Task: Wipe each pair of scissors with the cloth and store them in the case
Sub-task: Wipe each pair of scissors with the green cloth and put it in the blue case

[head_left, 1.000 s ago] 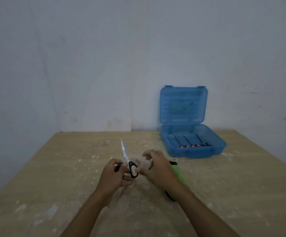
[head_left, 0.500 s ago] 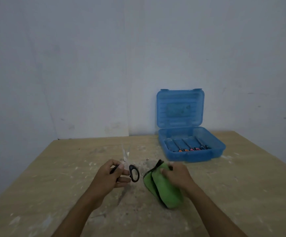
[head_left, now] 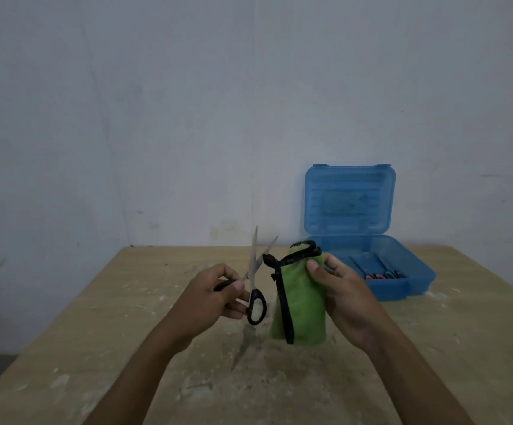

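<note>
**Scissors up and open, cloth lifted beside them**

The left hand (head_left: 215, 294) grasps the scissors (head_left: 255, 277) by the black handles, blades pointing up and spread apart in a narrow V above the table (head_left: 95, 317). Just to their right, the right hand (head_left: 341, 289) pinches the green cloth (head_left: 302, 305) near its top, so that it hangs in a loose fold with its black edging toward the scissors; its upper corner lies almost against the blades, though whether it touches them cannot be told. Far right, against the wall, the blue case (head_left: 414, 277) stands open with its lid upright, and several scissors already lie in its tray.

The scissors look light and rigid, with sharp tips and smooth metal that is likely slippery, so the handle loops are the safe place to hold while the cloth does the contact. The cloth is soft and limp and should wrap round a blade easily. Wiping from pivot toward tip, along the flat and away from the edges, seems the prudent stroke.
</note>
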